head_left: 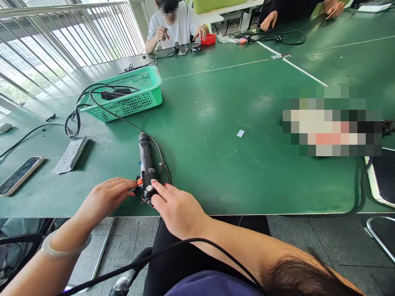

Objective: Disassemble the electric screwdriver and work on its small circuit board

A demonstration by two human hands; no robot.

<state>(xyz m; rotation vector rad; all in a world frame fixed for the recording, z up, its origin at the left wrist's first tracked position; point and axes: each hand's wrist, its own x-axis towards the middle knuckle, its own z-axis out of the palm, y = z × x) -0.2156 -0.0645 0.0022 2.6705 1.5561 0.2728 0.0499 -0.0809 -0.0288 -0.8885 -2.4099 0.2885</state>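
A black cylindrical device (146,158) with a cord lies on the green table (210,164) close to its front edge. Small coloured wires show at its near end, and an orange piece (140,181) sticks out on its left side. My right hand (182,209) is closed on the near end, with thumb and fingers pressed against the casing. From the left, my left hand (106,197) reaches in with its fingertips together beside the orange piece. Whatever is between those fingertips is mostly hidden.
A green basket (132,100) holds black corded parts. Left of me lie a phone (21,174) and a paper-wrapped block (70,155). A small white label (240,133) lies mid-table. Across sit a person in white (173,28) and another in dark sleeves (286,12). A black cable (173,248) crosses my lap.
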